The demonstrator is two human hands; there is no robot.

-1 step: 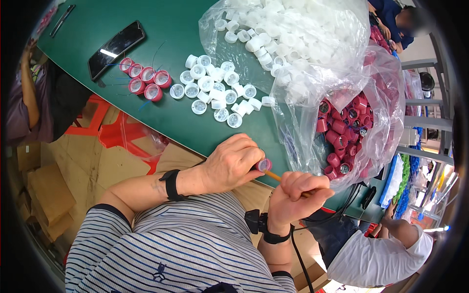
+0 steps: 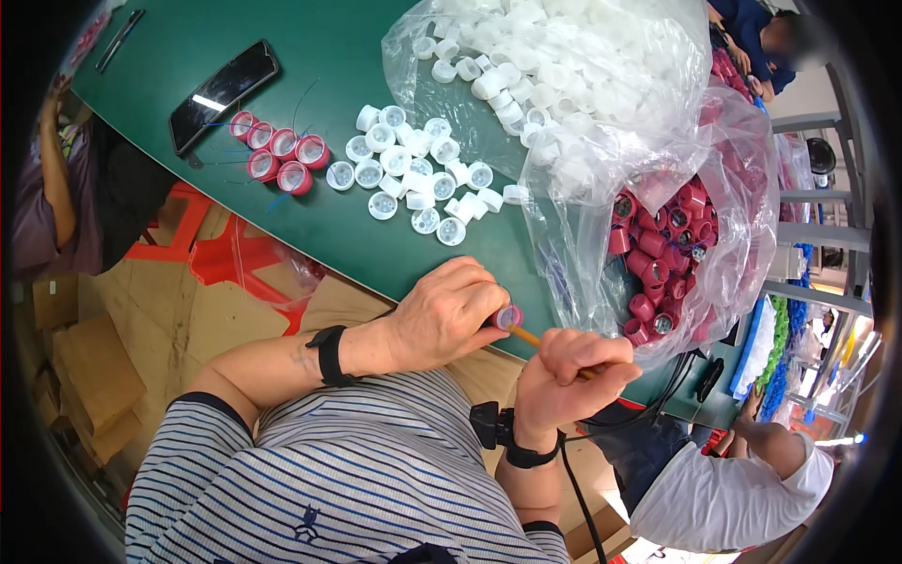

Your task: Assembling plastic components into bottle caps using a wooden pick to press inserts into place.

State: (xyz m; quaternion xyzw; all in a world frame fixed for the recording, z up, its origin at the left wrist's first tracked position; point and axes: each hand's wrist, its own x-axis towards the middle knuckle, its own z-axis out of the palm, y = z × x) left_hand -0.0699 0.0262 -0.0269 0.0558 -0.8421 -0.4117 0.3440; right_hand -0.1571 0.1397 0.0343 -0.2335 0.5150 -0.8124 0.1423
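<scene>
The person's left hand (image 2: pixel 456 305) is turned with its back upward, and its fingers are curled closely around a small pinkish-red plastic cup (image 2: pixel 508 318). The cup is near the front edge of the green table (image 2: pixel 319 240), and its whitish end faces toward the right hand (image 2: pixel 578 376). This right hand is closed in a loose fist around a thin orange stick (image 2: pixel 526 336), with the thumb stretched out to the right. The stick slopes up leftward to the cup's end; whether its tip is inside, one cannot tell. Both forearms come from below, the left one more slanted, the right one steeper. A black strap (image 2: pixel 332 357) circles the left wrist, and a black device (image 2: pixel 489 426) sits at the right wrist.

Beyond the left hand, small white translucent plastic caps (image 2: pixel 396 161) are scattered. To their left stand pinkish-red cups with blue wires (image 2: pixel 284 143), just beside a black phone (image 2: pixel 224 94). At the right, a clear plastic bag (image 2: pixel 573 254) holds more pinkish-red pieces (image 2: pixel 655 268).
</scene>
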